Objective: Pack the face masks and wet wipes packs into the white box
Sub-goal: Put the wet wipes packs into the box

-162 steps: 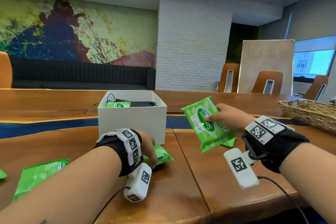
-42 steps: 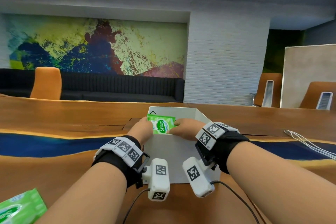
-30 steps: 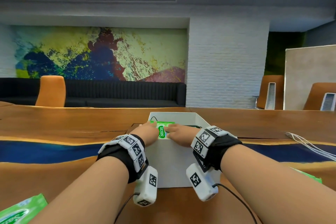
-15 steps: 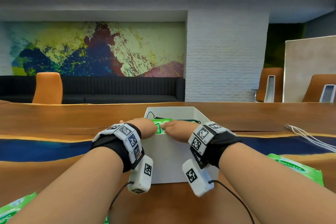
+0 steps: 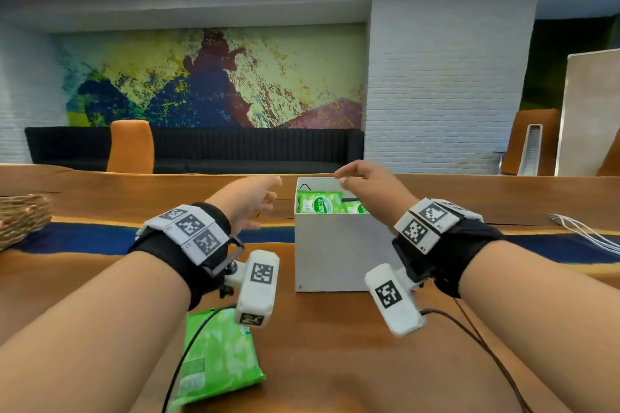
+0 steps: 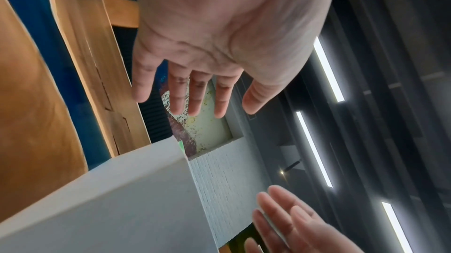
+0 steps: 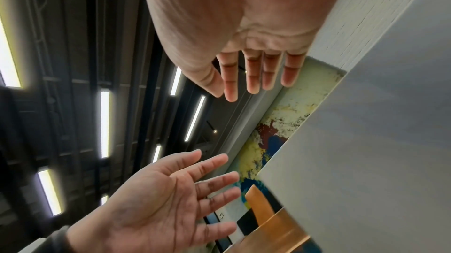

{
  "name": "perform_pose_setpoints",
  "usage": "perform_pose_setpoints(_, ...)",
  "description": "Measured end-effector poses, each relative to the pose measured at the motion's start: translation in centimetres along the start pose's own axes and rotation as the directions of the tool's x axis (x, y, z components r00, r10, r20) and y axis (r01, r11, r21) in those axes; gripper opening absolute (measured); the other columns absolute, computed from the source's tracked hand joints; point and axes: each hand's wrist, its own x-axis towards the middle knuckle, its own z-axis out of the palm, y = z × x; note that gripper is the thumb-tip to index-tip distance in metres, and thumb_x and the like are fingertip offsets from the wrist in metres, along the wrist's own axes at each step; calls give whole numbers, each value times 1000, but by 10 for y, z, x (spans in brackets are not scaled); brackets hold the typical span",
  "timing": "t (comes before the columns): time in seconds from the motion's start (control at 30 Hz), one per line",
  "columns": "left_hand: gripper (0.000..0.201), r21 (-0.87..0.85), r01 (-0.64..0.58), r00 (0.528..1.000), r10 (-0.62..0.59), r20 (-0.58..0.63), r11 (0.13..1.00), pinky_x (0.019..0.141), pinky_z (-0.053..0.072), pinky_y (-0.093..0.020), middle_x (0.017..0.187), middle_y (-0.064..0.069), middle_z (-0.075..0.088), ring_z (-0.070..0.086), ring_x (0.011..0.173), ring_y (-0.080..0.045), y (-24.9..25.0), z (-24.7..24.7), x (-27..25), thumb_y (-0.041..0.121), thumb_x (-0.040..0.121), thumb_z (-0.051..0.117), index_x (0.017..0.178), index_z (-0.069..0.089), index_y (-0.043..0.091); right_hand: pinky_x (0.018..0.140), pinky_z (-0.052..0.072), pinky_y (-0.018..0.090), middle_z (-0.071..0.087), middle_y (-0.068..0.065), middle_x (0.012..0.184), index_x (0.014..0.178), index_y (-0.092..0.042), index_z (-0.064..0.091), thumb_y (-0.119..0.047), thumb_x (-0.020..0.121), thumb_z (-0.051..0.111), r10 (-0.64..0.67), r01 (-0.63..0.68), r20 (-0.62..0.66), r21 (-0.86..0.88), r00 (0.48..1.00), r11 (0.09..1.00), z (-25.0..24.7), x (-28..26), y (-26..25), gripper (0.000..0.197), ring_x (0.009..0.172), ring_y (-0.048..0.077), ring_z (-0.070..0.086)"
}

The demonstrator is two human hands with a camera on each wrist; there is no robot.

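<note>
While both hands are hanging above the table [image 5: 335,345], nothing is being held.
left hand [image 5: 250,201]: sitting at 9 o'clock of the white box [image 5: 335,251], fingers [image 6: 180,95] spreading straight, palm bare.
right hand [image 5: 369,188]: hovering over the box's 1 o'clock rim, fingers [image 7: 253,76] lying straight and close together, gripping nothing.
packs in box [image 5: 318,204]: green wipes packs are standing inside, tops showing above the near wall.
loose pack [image 5: 218,359]: lying flat on the table at 7 o'clock of the box, well apart from it, under the left wrist.
black strap [image 5: 303,187]: poking up at the box's 11 o'clock corner; what it belongs to, cannot tell.
</note>
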Motion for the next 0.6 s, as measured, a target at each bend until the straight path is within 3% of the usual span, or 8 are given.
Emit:
perform_pose_setpoints(0.1,40,76,35,998,-38,39,996,96,41,-47,124,-2,55,50,114,-22,-6,-16,-25,39,98,42,135,47,22,63,44,16,60,1,101,106,-17,60,-18,95,50,49,-41,114,-68,992,997,18,-20,-10,15,77,3,53)
perform_pose_setpoints(0.2,40,133,143,984,-155,89,981,96,40,-50,129,-7,53,49,119,-27,-22,-30,-44,41,98,42,134,47,22,86,49,29,57,2,108,109,-19,59,-25,94,53,132,-92,249,-164,960,982,35,-36,-10,18,96,14,55)
perform_pose_setpoints(0.33,39,99,297,953,-301,34,950,93,40,-49,113,-8,52,50,104,-25,-49,-48,-62,44,96,46,126,53,19,81,49,31,53,1,101,113,-16,54,-27,95,52,270,-218,449,-165,852,962,56,-54,-8,21,97,17,53)
perform_pose_setpoints(0.4,42,88,354,934,-356,10,931,95,40,-50,118,-10,48,48,108,-27,-62,-55,-68,43,96,47,129,50,18,78,50,31,51,1,100,120,-14,51,-29,95,52,337,-306,504,-147,795,941,68,-60,-5,29,96,17,54)
perform_pose_setpoints(0.5,48,53,393,920,-393,-17,918,97,40,-50,130,-14,44,45,117,-30,-75,-59,-76,40,95,50,137,44,16,65,50,31,51,3,94,128,-7,46,-30,93,55,441,-465,529,-95,725,880,89,-65,2,43,83,16,54)
perform_pose_setpoints(0.53,50,48,404,915,-404,-9,913,99,40,-50,132,-15,43,45,119,-31,-77,-59,-79,39,96,50,140,41,16,66,52,33,53,5,95,126,-6,47,-33,91,58,477,-511,529,-93,702,855,96,-66,4,45,83,17,56)
perform_pose_setpoints(0.6,55,63,421,906,-423,14,905,102,40,-53,137,-17,41,44,123,-33,-82,-57,-81,39,96,51,144,36,16,82,55,40,59,9,102,114,-4,53,-39,85,64,541,-571,533,-127,651,811,109,-65,11,47,90,22,61)
